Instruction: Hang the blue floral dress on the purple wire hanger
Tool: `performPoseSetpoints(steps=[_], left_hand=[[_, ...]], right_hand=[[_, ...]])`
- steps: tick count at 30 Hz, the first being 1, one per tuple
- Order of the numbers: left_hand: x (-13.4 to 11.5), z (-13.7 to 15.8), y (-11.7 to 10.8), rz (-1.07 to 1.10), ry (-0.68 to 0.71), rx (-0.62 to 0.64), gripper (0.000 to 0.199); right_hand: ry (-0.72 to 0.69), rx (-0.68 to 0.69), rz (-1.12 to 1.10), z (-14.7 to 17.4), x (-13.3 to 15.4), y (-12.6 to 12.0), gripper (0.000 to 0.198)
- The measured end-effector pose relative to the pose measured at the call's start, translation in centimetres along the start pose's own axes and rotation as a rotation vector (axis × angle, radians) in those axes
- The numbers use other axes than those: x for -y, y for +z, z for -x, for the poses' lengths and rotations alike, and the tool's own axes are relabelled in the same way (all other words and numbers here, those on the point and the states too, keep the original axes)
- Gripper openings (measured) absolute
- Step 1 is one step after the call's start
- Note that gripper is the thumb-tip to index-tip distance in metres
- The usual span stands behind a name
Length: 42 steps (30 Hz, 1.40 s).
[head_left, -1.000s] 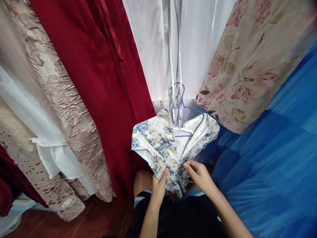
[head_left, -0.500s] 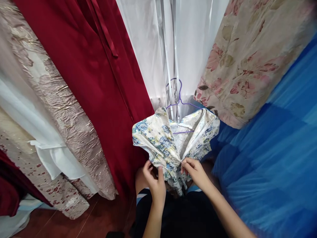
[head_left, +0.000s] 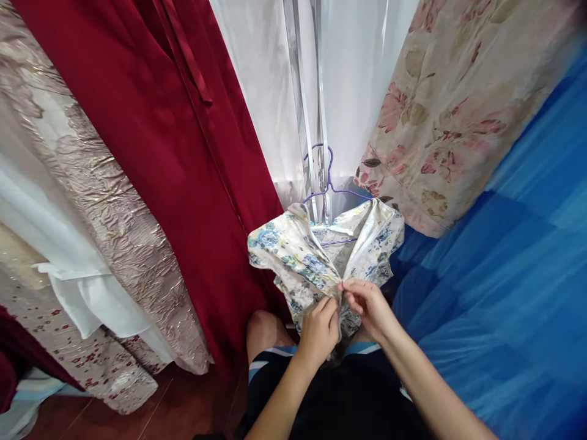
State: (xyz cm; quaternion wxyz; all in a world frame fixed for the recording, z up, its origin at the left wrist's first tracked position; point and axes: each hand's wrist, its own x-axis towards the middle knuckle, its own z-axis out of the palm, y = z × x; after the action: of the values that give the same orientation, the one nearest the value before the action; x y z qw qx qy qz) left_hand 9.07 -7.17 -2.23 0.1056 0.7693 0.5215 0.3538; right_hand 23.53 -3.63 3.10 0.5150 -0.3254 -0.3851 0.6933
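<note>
A cream floral dress (head_left: 293, 256) with blue and yellow flowers hangs on a purple hanger (head_left: 331, 177) in front of my lap. Its front neckline lies open in a V. At the bottom of that V, my right hand (head_left: 367, 305) pinches the fabric edge; whether a zipper pull or a button is between the fingertips is too small to tell. Just below and to the left, my left hand (head_left: 318, 333) has its fingers closed on the front of the dress. The lower part of the garment is mostly hidden behind my hands.
White straps (head_left: 321, 110) hang in front of white cloth (head_left: 353, 79) behind the hanger. A dark red garment (head_left: 183, 165) hangs at left, beside a textured pinkish one (head_left: 123, 214). On the right are a beige floral garment (head_left: 449, 140) and blue tulle (head_left: 486, 305). Reddish floor tiles (head_left: 183, 397) show below.
My left hand has moved right and closed on the dress front, from open beside it. My right hand has shifted slightly up and right, still pinching at the V.
</note>
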Motion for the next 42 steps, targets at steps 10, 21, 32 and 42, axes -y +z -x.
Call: performPoseSetpoints(steps=[10,21,32,42], left_hand=[[-1.8,-0.8,-4.2,-0.481,0.010,0.455,0.044],[-4.6,-11.3,-12.8,0.204,0.181,-0.275,0.040],[-5.8,-14.6,-13.7,0.113,0.259,-0.392,0.022],[0.6,-15.2,-19.6,0.474,0.090,-0.818,0.024]], right_hand=[[-0.150,0.154,0.014,-7.2,12.7,5.4,0.015],[-0.333,0.128,0.212,-5.1,10.6,5.5,0.015],[-0.398,0.125,0.143,-5.8,8.3,5.7,0.020],[-0.248,0.084,0.262,-4.1,4.6,1.9,0.020]])
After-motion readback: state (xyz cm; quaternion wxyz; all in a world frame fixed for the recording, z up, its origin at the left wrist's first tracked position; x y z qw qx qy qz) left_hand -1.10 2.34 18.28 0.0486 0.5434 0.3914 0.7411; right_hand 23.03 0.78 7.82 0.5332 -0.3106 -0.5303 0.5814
